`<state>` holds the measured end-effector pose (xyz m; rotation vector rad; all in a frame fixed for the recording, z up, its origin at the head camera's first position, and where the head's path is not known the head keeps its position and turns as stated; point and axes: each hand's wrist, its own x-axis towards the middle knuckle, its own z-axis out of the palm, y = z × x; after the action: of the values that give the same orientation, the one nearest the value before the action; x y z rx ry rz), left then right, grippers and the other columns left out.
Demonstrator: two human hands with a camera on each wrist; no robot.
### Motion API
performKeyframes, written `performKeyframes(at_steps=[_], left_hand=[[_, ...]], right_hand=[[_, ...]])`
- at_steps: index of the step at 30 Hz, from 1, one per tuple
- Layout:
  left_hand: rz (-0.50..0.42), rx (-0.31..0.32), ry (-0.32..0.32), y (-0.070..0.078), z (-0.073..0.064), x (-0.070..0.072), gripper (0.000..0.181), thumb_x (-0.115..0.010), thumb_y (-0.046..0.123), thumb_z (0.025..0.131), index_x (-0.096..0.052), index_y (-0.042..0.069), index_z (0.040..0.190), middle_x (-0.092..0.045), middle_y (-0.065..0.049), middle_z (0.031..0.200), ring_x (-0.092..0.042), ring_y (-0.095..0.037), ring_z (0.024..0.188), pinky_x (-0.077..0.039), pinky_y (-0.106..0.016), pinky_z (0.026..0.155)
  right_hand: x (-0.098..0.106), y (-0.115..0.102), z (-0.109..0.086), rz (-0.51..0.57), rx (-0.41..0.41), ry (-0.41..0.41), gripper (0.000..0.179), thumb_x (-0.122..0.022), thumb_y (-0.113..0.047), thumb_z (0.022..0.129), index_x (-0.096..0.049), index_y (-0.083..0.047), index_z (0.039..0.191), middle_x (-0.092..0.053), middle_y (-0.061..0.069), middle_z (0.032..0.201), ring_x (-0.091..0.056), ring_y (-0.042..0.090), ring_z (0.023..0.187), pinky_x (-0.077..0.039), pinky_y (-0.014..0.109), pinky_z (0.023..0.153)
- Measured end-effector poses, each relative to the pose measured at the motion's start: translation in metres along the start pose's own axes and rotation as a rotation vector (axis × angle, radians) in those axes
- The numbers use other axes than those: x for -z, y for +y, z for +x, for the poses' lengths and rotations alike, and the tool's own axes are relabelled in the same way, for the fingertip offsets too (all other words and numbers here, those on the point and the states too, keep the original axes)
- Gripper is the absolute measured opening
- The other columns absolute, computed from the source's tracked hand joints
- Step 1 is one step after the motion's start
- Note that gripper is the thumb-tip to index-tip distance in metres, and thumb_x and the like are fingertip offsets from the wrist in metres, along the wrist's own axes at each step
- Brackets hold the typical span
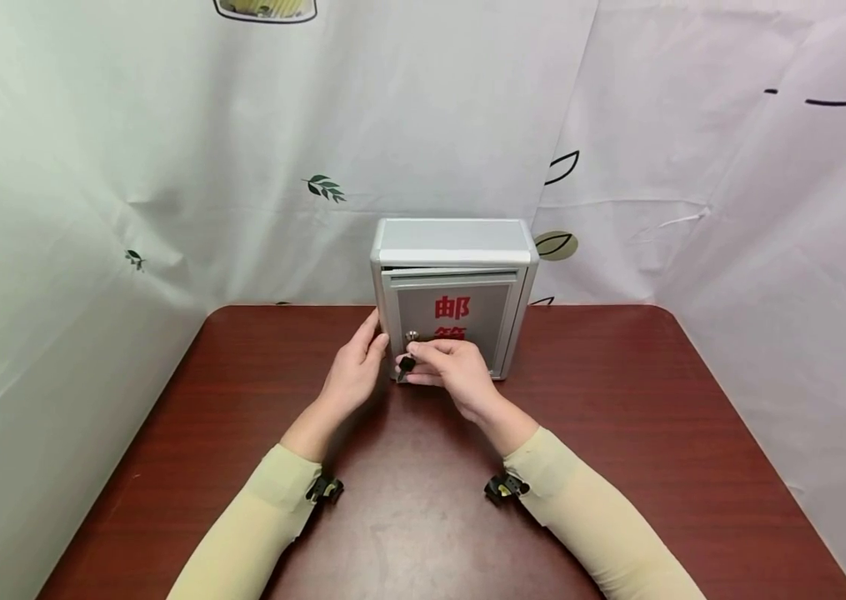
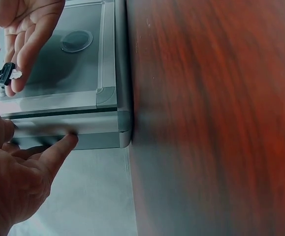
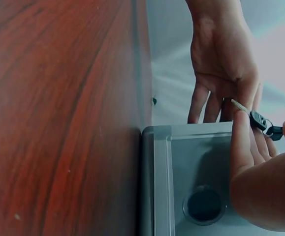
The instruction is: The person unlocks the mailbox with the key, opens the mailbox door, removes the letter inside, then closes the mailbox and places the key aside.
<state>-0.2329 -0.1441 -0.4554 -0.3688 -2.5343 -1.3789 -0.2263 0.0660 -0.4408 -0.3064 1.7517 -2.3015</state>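
Note:
A silver metal mailbox (image 1: 456, 237) with red characters stands upright at the table's far side. Its grey front door (image 1: 488, 312) sits slightly ajar, with a dark gap along the top left. My right hand (image 1: 460, 371) pinches a black-headed key (image 3: 275, 132) at the round lock (image 1: 412, 336) on the door's left side. A second black-headed key (image 1: 407, 364) dangles from a ring below it. With fingers fairly straight, my left hand (image 1: 355, 367) rests against the mailbox's left side. The key's tip is hidden by my fingers.
The mailbox stands on a dark red wooden table (image 1: 205, 467). White patterned sheeting (image 1: 453, 108) hangs close behind the mailbox and along both sides. A round clear window (image 2: 77, 41) is set low in the door.

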Motion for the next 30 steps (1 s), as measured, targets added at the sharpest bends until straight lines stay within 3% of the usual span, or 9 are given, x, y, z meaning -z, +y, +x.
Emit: performKeyframes(at_steps=[8,30], left_hand=[[-0.008,-0.004,-0.005,0.000,-0.001,0.000,0.058,-0.054,0.027,0.120,-0.040,0.018,0.175,-0.060,-0.016,0.161,-0.071,-0.038,0.127,-0.048,-0.060,0.117],[-0.021,0.003,-0.001,0.002,0.000,0.001,0.056,-0.053,0.024,0.120,-0.042,0.017,0.174,-0.067,-0.019,0.150,-0.073,-0.038,0.113,-0.054,-0.059,0.107]], right_hand=[[0.004,-0.004,-0.003,-0.020,-0.027,-0.030,0.030,-0.076,-0.010,0.106,-0.076,0.015,0.121,-0.082,0.021,0.107,-0.083,0.022,0.090,-0.067,0.045,0.088],[0.015,-0.006,-0.010,-0.057,-0.057,-0.157,0.032,-0.072,-0.010,0.107,-0.074,0.018,0.123,-0.081,0.025,0.111,-0.082,0.021,0.094,-0.067,0.045,0.089]])
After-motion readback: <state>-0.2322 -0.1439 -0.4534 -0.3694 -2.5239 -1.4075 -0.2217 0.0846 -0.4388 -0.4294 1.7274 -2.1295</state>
